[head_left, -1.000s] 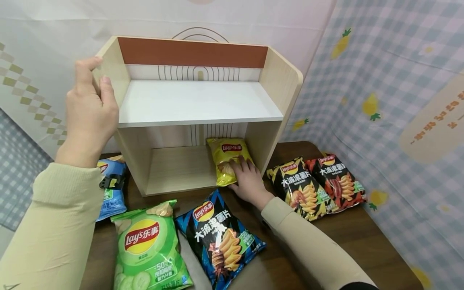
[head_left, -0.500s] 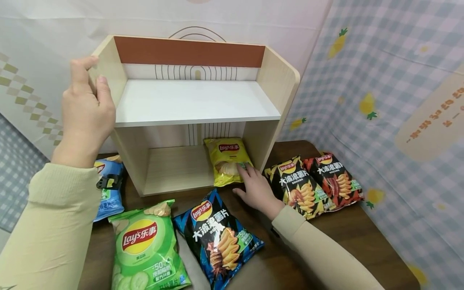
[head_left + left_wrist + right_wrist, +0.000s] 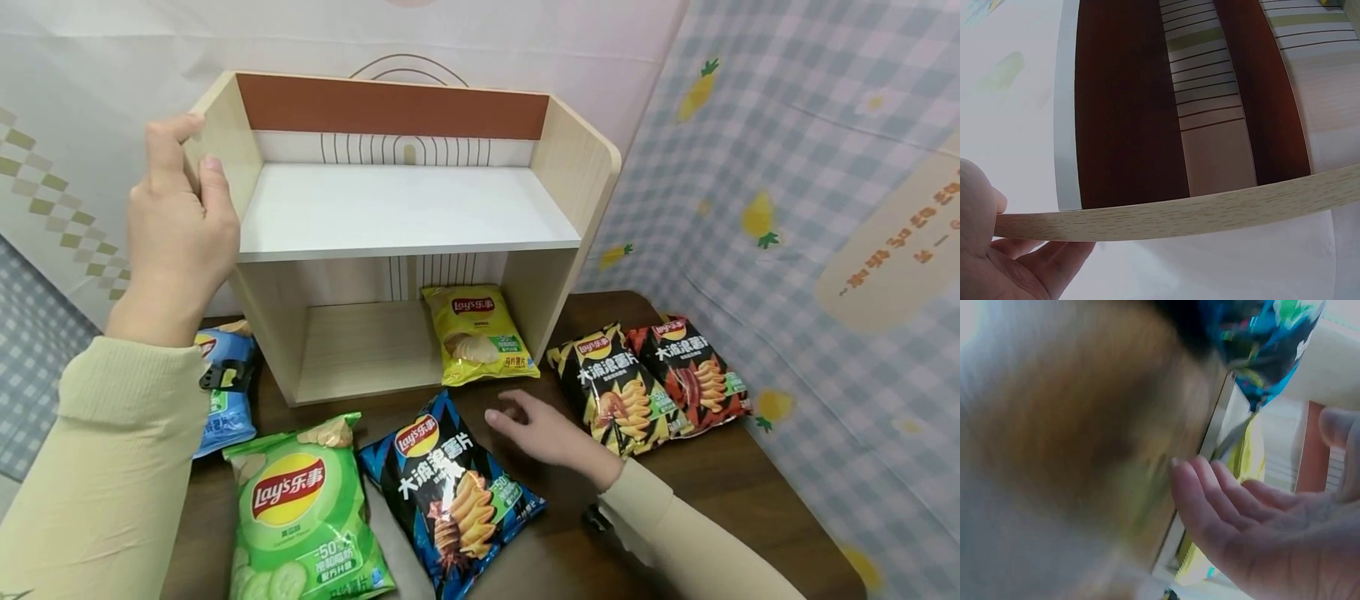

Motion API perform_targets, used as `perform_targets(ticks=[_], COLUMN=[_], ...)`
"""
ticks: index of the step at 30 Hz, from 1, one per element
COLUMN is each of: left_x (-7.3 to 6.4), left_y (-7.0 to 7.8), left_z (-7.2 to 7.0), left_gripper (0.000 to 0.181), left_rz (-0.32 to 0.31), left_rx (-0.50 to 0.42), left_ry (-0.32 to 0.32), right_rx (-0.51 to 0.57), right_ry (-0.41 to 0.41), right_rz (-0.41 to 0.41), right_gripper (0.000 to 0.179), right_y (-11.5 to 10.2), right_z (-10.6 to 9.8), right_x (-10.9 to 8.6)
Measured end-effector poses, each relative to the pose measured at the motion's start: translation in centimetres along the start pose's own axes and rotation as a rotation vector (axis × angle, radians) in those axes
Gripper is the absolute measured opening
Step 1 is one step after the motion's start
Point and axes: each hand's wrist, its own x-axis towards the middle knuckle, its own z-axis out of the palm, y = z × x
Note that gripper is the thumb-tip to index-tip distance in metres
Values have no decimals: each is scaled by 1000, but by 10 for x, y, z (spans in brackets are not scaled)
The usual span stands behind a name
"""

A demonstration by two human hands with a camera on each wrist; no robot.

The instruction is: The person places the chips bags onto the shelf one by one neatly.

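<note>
Yellow Lay's bag: lying in the lower compartment of the wooden shelf, right side, front edge overhanging. Blue-black Lay's bag and green Lay's bag in front on the table; two dark Lay's bags to the right. Right hand: fingers loosely spread, holding nothing, hovering between yellow and blue-black bags. Left hand: gripping the shelf's left side panel.

The left hand gripped the wooden shelf at its nine o'clock wall; the right hand hovered with relaxed fingers over the table, at six o'clock of the yellow chip bag in the lower compartment.
</note>
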Motion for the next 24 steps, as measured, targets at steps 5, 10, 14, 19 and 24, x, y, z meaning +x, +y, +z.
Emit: perform_targets(ticks=[5, 10, 14, 19, 24], left_x=[0, -1, -1, -1, -1], left_y=[1, 2, 2, 3, 3], left_z=[-1, -1, -2, -2, -2], left_gripper=[43, 43, 43, 44, 44], left_rz=[3, 6, 5, -3, 0], left_rx=[0, 4, 4, 7, 7], left_ry=[4, 9, 7, -3, -6], right_rx=[38, 79, 74, 41, 33], right_ry=[-187, -257, -282, -293, -280], right_rz=[-5, -17, -25, -38, -24], right_gripper=[72, 73, 76, 77, 80], right_y=[-1, -2, -3, -3, -5], right_z=[7, 14, 20, 26, 28], right_x=[-14, -21, -24, -22, -21])
